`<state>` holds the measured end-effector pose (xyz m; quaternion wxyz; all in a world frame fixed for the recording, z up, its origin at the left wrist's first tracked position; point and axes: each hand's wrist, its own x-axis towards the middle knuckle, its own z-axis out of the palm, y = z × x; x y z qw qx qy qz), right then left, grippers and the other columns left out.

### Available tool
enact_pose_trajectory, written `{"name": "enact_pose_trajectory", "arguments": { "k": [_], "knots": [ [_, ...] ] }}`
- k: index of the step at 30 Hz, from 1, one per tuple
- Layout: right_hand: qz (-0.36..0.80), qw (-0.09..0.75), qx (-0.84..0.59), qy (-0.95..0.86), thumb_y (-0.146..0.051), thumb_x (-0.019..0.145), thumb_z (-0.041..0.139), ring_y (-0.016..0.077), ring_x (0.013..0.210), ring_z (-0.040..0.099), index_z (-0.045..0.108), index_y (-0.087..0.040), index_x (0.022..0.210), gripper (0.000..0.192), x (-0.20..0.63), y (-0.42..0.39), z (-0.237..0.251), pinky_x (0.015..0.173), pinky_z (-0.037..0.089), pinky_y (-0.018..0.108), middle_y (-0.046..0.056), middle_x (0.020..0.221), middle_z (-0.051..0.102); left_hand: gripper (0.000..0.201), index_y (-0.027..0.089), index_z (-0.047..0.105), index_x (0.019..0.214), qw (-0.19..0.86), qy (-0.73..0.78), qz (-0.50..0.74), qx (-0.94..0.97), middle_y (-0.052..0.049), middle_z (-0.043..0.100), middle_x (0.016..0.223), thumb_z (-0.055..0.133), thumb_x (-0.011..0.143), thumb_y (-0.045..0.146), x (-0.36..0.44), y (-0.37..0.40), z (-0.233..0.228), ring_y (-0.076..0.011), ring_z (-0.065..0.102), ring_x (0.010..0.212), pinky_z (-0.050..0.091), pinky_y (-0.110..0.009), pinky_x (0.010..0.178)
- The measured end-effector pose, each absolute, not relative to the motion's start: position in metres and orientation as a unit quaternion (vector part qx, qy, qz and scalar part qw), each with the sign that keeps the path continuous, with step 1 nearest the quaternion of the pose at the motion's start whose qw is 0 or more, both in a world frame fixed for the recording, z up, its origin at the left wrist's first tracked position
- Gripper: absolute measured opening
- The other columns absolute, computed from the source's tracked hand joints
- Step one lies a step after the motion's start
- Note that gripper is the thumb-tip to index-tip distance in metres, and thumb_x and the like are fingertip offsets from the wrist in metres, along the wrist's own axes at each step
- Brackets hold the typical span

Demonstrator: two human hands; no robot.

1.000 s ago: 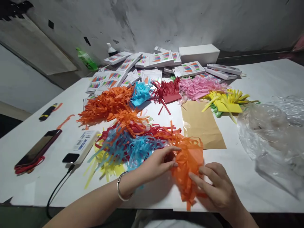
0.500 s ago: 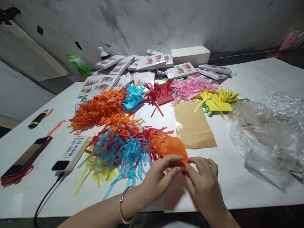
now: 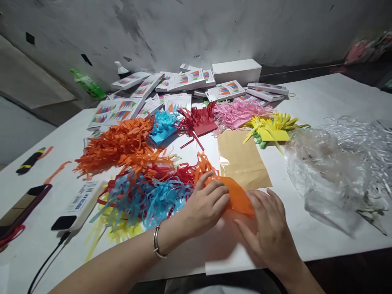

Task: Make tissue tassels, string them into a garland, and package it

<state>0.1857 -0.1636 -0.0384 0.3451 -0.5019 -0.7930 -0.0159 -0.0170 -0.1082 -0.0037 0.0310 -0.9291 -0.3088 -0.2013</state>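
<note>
Orange fringed paper (image 3: 235, 198) now pressed flat on the worktop (image 3: 321, 94), near centre, just this side of the brown paper bag (image 3: 241, 161). Half a sec. ago it was pinched up between both sets of fingertips; a sec. ago it lay spread w/ fringe hanging toward the near edge. Fringe end is now turned far-left, solid end toward the right.

Left hand (image 3: 205, 208): laid over the left part of the sheet, fingers curled loosely, pressing down rather than gripping; bracelet (image 3: 157, 243) at wrist. Right hand (image 3: 266, 230): flat, palm down, fingertips on the near-right edge of the sheet; nothing clenched. So sheet is held down by both, not lifted.

Judged: piece has been turned and smoothed; handling looks to be at a flattening/folding stage, fold itself not visible.

Around: mixed pile of blue, red, yellow strips (image 3: 143, 196) touching left hand's side; orange heap (image 3: 116, 147) further left-far; pink bunch (image 3: 239, 114) and yellow bunch (image 3: 272, 128) far; printed packets (image 3: 183, 81) at far edge; clear plastic wrap (image 3: 333, 167) right; phone (image 3: 21, 208) and power bank (image 3: 79, 200) near left.
</note>
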Motion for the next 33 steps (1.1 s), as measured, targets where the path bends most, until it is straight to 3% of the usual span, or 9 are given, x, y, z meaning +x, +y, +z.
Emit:
{"name": "enact_pose_trajectory", "arguments": {
  "k": [5,9,12,15,18,22,26,30,33],
  "knots": [
    [-0.071,0.335,-0.512,-0.788,0.004,0.086,0.035,0.0268,0.106,0.068,0.061,-0.018,0.127,0.053,0.193,-0.147,-0.025,0.109,0.043,0.059,0.012,0.112,0.072,0.026,0.016,0.062,0.1,0.029,-0.235,-0.247,-0.94,-0.007,0.074,0.095,0.037,0.099,0.009,-0.006,-0.108,0.006,-0.0175,0.065,0.09,0.047,-0.042,0.105],
    [-0.238,0.365,-0.483,-0.759,-0.004,0.094,0.044,0.0278,0.122,0.064,0.057,-0.026,0.137,0.05,0.23,-0.146,-0.001,0.115,0.035,0.061,0.009,0.128,0.069,0.018,0.015,0.064,0.101,0.07,-0.155,-0.328,-0.929,-0.009,0.076,0.099,0.046,0.098,0.01,-0.006,-0.105,0.027,-0.0205,0.067,0.102,0.05,-0.042,0.103],
    [-0.301,0.314,-0.432,-0.79,-0.01,0.101,0.043,0.0245,0.132,0.056,0.058,-0.028,0.137,0.043,0.251,-0.156,-0.001,0.122,0.027,0.056,0.004,0.134,0.066,0.013,0.015,0.065,0.097,0.079,-0.112,-0.307,-0.942,-0.008,0.076,0.104,0.054,0.095,0.009,-0.009,-0.108,0.031,-0.0224,0.066,0.109,0.048,-0.045,0.108],
    [-0.247,0.255,-0.367,-0.86,-0.008,0.102,0.034,0.0241,0.139,0.048,0.063,-0.014,0.13,0.041,0.256,-0.163,-0.026,0.121,0.034,0.047,0.01,0.135,0.065,0.015,0.013,0.065,0.097,0.034,-0.119,-0.224,-0.967,-0.009,0.075,0.104,0.052,0.096,0.007,-0.013,-0.116,0.01,-0.0224,0.066,0.107,0.045,-0.047,0.112],
    [-0.158,0.251,-0.353,-0.887,-0.002,0.096,0.039,0.0286,0.134,0.053,0.068,-0.005,0.118,0.036,0.252,-0.169,-0.054,0.114,0.043,0.05,0.017,0.125,0.07,0.017,0.011,0.065,0.097,-0.019,-0.136,-0.153,-0.979,-0.01,0.074,0.101,0.048,0.099,0.009,-0.017,-0.128,-0.022,-0.0226,0.066,0.103,0.045,-0.047,0.112],
    [-0.019,0.246,-0.39,-0.887,-0.003,0.088,0.045,0.0302,0.137,0.05,0.063,-0.008,0.128,0.045,0.244,-0.182,-0.058,0.115,0.04,0.059,0.016,0.134,0.064,0.02,0.012,0.063,0.106,-0.084,-0.195,-0.138,-0.967,-0.011,0.073,0.107,0.044,0.101,0.011,-0.023,-0.144,-0.043,-0.021,0.065,0.102,0.052,-0.04,0.103],
    [0.004,0.231,-0.372,-0.899,-0.012,0.091,0.05,0.0298,0.138,0.048,0.056,-0.01,0.139,0.048,0.225,-0.194,-0.05,0.113,0.043,0.052,0.014,0.145,0.057,0.021,0.014,0.061,0.111,-0.148,-0.255,-0.169,-0.941,-0.013,0.072,0.11,0.042,0.102,0.012,-0.025,-0.152,-0.041,-0.021,0.065,0.103,0.055,-0.034,0.093],
    [-0.031,0.293,-0.36,-0.886,-0.002,0.093,0.044,0.0252,0.115,0.065,0.062,-0.004,0.123,0.035,0.212,-0.195,-0.063,0.109,0.044,0.046,0.013,0.112,0.074,0.024,0.014,0.06,0.112,-0.237,-0.266,-0.183,-0.916,-0.013,0.072,0.109,0.041,0.099,0.009,-0.029,-0.156,-0.04,-0.0215,0.065,0.101,0.055,-0.035,0.09],
    [0.021,0.338,-0.399,-0.852,-0.002,0.096,0.044,0.0219,0.098,0.067,0.063,-0.008,0.113,0.026,0.211,-0.188,-0.07,0.1,0.046,0.044,0.009,0.092,0.074,0.025,0.017,0.061,0.112,-0.292,-0.326,-0.187,-0.879,-0.01,0.072,0.103,0.042,0.097,0.009,-0.033,-0.155,-0.043,-0.0197,0.066,0.091,0.054,-0.03,0.079]
  ]
}}
